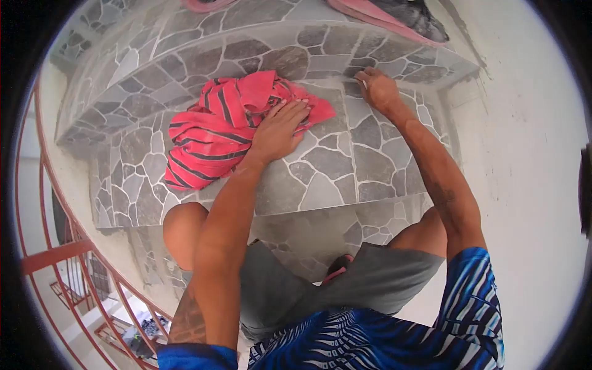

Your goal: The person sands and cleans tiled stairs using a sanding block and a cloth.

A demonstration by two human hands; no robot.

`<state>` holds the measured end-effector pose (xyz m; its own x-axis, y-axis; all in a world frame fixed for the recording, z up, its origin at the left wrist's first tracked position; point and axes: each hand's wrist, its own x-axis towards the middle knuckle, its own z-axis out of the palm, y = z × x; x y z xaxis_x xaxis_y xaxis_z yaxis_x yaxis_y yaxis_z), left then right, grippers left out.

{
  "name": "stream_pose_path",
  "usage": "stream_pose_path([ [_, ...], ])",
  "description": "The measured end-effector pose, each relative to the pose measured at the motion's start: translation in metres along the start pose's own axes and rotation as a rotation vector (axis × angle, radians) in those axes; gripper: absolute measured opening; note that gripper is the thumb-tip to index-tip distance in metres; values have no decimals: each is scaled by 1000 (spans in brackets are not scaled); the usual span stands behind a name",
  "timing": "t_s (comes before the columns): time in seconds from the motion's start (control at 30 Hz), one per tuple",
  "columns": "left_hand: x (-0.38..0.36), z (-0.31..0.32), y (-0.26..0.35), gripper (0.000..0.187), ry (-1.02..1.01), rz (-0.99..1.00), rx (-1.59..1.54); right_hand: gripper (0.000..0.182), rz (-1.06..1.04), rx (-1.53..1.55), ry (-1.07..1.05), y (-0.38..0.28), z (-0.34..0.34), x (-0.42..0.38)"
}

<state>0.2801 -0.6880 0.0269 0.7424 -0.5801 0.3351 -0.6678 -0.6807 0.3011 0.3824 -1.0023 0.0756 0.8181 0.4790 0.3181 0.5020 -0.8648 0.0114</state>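
A bunched red cloth with dark stripes [213, 132] lies on a stair tread covered in grey stone-pattern tiles [324, 163]. Flat on the right part of this cloth rests my left hand [280, 129], its fingers stretched out and gripping nothing. My right hand [377, 89] is at the inner corner where the tread meets the tiled riser [327, 65]. Its fingers are curled together, with their tips close to a dark grey patch of tile. Whatever they pinch, if anything, is too small to make out.
Pink-and-dark cloth [394, 21] lies on the step above. A plain pale wall [518, 154] borders the stairs on the right. On the left runs a reddish-brown metal railing [58, 256], with a lower level visible through it. A sandal [338, 266] shows below, between my knees.
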Motion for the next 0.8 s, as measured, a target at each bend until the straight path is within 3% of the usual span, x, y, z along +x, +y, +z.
stream_pose_path([
  [0.17, -2, 4, -2, 70, 61, 0, -53, 29, 44, -32, -6, -20, -5, 2],
  [0.27, -2, 9, -6, 69, 28, -24, -47, 24, -128, -126, 105, -18, 3, -2],
  [0.37, -1, 7, -4, 65, 38, -21, -17, 26, -181, -116, 67, -14, 14, -3],
  [0.8, -2, 6, 1, 69, -12, -53, -25, 35, -196, -95, 65, 6, 10, -1],
])
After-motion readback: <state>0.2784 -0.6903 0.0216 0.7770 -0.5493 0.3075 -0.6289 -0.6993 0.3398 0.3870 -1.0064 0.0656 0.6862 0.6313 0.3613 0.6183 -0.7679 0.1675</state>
